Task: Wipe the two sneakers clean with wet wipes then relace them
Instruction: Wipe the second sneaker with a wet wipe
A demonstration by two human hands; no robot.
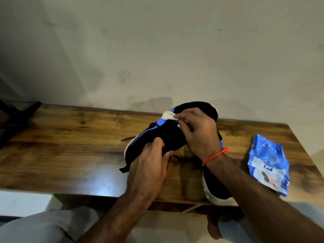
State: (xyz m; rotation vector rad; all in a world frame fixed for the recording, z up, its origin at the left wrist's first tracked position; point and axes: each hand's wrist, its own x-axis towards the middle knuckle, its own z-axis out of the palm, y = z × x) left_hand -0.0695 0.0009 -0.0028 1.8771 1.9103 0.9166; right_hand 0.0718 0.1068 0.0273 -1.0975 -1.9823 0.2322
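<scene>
Two hands work the sneaker [154, 137]: left hand [150, 165] grips its heel, toe pointing away, right hand [198, 132] pinches the wipe [169, 116] against its upper.

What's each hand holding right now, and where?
Left hand grips the black sneaker at its heel collar. Right hand pinches a white wet wipe against its blue side.

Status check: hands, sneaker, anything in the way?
Left hand grips held sneaker. Right hand pinches wet wipe on its blue panel. Second sneaker under forearm. Nothing blocking.
</scene>
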